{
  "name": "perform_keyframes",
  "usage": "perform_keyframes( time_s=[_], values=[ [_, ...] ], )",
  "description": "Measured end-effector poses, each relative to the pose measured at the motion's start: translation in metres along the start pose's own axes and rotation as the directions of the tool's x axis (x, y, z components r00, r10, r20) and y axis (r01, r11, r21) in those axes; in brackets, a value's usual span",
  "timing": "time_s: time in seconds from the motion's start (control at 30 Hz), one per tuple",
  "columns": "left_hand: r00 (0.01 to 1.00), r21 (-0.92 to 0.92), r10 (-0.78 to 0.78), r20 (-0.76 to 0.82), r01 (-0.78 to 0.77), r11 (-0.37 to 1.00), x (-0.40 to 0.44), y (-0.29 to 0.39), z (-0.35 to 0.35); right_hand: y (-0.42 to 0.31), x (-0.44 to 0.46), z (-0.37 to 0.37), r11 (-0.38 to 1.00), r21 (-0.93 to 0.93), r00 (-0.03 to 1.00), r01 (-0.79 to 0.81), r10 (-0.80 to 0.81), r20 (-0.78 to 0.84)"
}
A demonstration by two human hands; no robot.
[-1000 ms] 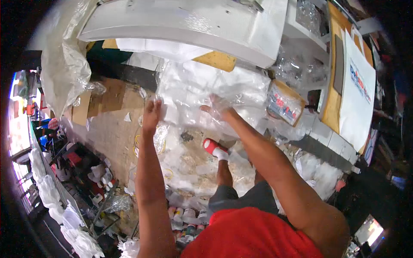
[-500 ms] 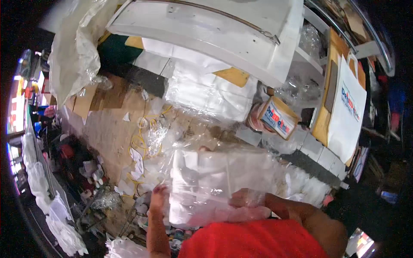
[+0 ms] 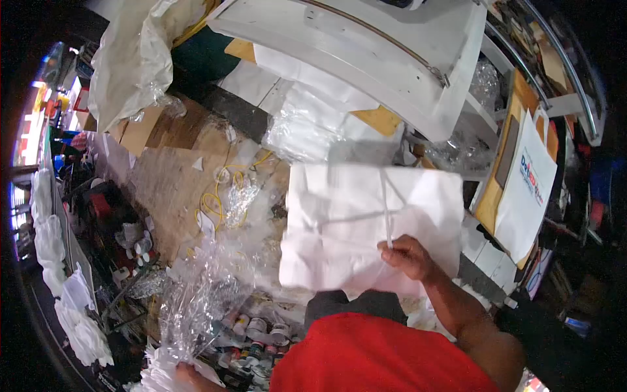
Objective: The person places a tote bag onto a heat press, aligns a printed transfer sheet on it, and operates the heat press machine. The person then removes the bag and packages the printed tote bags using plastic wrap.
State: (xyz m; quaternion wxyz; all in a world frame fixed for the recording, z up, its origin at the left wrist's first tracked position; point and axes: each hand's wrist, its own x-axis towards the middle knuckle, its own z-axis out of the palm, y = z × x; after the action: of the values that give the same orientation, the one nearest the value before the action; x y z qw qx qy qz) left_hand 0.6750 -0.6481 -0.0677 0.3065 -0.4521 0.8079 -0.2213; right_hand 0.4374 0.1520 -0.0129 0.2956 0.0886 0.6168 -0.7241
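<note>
A bundle of folded white material (image 3: 346, 202), perhaps bags or cloth, lies out flat above my lap, a narrow white strip (image 3: 386, 196) running over it. My right hand (image 3: 406, 256) is closed on the lower end of that strip. Low on the left, my left hand (image 3: 189, 374) rests at a crumpled white pile (image 3: 157, 371), its fingers mostly hidden. Clear plastic film (image 3: 202, 294) spreads upward from near that hand, over the floor clutter.
White plastic-wrapped packs (image 3: 304, 124) sit below a white cabinet (image 3: 339, 46). A printed white bag (image 3: 526, 196) leans at the right. Yellow cord (image 3: 210, 199) lies on the wooden floor (image 3: 163, 189). Several jars (image 3: 257, 326) stand near my knees.
The clear plastic has come off the white bundle and lies to the left. My left hand has moved down and left; my right hand has gone from lying on the wrapping to gripping the strip.
</note>
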Motion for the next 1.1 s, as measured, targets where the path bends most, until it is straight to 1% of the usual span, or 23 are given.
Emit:
perform_keyframes(
  time_s=[0.03, 0.13, 0.17, 0.2, 0.23, 0.27, 0.33, 0.37, 0.43, 0.53, 0.6, 0.7, 0.73, 0.77, 0.83, 0.87, 0.9, 0.93, 0.97, 1.0, 1.03, 1.07, 1.1],
  values=[
    [0.999, -0.015, 0.049, 0.023, -0.049, 0.999, -0.004, 0.009, 0.009, 0.002, 0.006, 0.002, 0.996, -0.09, 0.989, 0.005, -0.018, -0.146],
    [0.963, -0.088, 0.25, 0.095, -0.242, 0.966, -0.02, 0.061, 0.04, -0.016, 0.032, 0.002, 0.984, -0.154, 0.974, 0.088, -0.117, -0.193],
    [0.937, -0.123, 0.328, 0.121, -0.314, 0.941, -0.029, 0.082, 0.05, -0.007, 0.044, -0.001, 0.95, -0.267, 0.944, 0.16, -0.226, -0.241],
    [0.899, -0.16, 0.415, 0.138, -0.394, 0.905, -0.04, 0.101, 0.058, 0.001, 0.057, -0.006, 0.898, -0.38, 0.901, 0.22, -0.336, -0.273],
    [0.858, -0.188, 0.489, 0.154, -0.461, 0.867, -0.05, 0.119, 0.065, 0.005, 0.076, -0.016, 0.922, -0.376, 0.912, 0.094, -0.231, -0.339],
    [0.811, -0.217, 0.567, 0.145, -0.533, 0.818, -0.059, 0.139, 0.07, -0.009, 0.095, -0.02, 0.829, -0.53, 0.853, 0.18, -0.399, -0.335],
    [0.688, -0.324, 0.72, 0.091, -0.663, 0.675, -0.076, 0.171, 0.086, -0.005, 0.14, -0.04, 0.8, -0.569, 0.761, 0.191, -0.486, -0.429],
    [0.689, -0.649, 0.716, 0.114, -0.494, 0.579, -0.065, 0.178, 0.121, 0.007, 0.165, -0.058, 0.773, -0.591, 0.718, 0.231, -0.545, -0.433],
    [0.642, -0.564, 0.748, 0.168, -0.56, 0.607, -0.107, 0.2, 0.076, 0.016, 0.198, -0.077, 0.795, -0.584, 0.702, 0.164, -0.51, -0.497],
    [0.596, -0.531, 0.777, 0.202, -0.6, 0.599, -0.154, 0.219, 0.011, 0.019, 0.225, -0.081, 0.819, -0.548, 0.695, 0.173, -0.496, -0.521],
    [0.58, -0.525, 0.788, 0.209, -0.613, 0.59, -0.177, 0.224, -0.022, 0.013, 0.238, -0.079, 0.732, -0.68, 0.633, 0.053, -0.551, -0.544],
    [0.575, -0.552, 0.798, 0.179, -0.613, 0.565, -0.199, 0.233, -0.047, 0.008, 0.261, -0.084, 0.685, -0.728, 0.682, 0.009, -0.537, -0.497],
    [0.549, -0.597, 0.829, 0.102, -0.633, 0.493, -0.198, 0.24, -0.043, 0.016, 0.273, -0.091, 0.721, -0.691, 0.732, -0.043, -0.448, -0.513],
    [0.559, -0.6, 0.823, 0.101, -0.626, 0.498, -0.197, 0.242, -0.041, 0.028, 0.278, -0.093, 0.72, -0.693, 0.738, -0.034, -0.45, -0.503],
    [0.357, -0.525, 0.905, 0.232, -0.737, 0.425, -0.218, 0.273, -0.097, 0.042, 0.286, -0.094, 0.776, -0.63, 0.751, -0.046, -0.389, -0.534],
    [0.377, -0.533, 0.899, 0.222, -0.725, 0.436, -0.222, 0.284, -0.104, 0.04, 0.276, -0.085, 0.816, -0.562, 0.795, -0.135, -0.249, -0.553],
    [0.235, -0.604, 0.953, 0.189, -0.738, 0.301, -0.226, 0.292, -0.11, 0.067, 0.266, -0.076, 0.562, -0.819, 0.668, -0.116, -0.566, -0.484],
    [0.087, -0.666, 0.987, 0.138, -0.729, 0.158, -0.229, 0.303, -0.116, 0.068, 0.237, -0.05, 0.563, -0.811, 0.767, -0.161, -0.446, -0.462],
    [0.105, -0.673, 0.987, 0.124, -0.722, 0.161, -0.234, 0.314, -0.137, 0.064, 0.199, -0.005, 0.554, -0.826, 0.902, -0.103, -0.297, -0.312],
    [-0.035, -0.857, 0.992, 0.121, -0.507, 0.087, -0.242, 0.319, -0.165, 0.049, 0.167, 0.03, 0.606, -0.791, 0.996, 0.086, -0.047, 0.072],
    [-0.178, -0.969, 0.981, 0.084, -0.245, 0.038, -0.247, 0.319, -0.179, 0.059, 0.139, 0.06, 0.75, -0.63, 0.901, 0.201, 0.11, 0.42],
    [-0.359, -0.984, 0.931, -0.073, 0.18, -0.008, -0.231, 0.337, -0.135, 0.079, 0.116, 0.091, 0.852, -0.478, 0.759, 0.212, 0.165, 0.63],
    [0.053, -0.881, 0.998, 0.038, 0.473, 0.008, -0.2, 0.34, -0.05, 0.095, 0.098, 0.113, 0.916, -0.371, 0.643, 0.154, 0.193, 0.742]
  ],
)
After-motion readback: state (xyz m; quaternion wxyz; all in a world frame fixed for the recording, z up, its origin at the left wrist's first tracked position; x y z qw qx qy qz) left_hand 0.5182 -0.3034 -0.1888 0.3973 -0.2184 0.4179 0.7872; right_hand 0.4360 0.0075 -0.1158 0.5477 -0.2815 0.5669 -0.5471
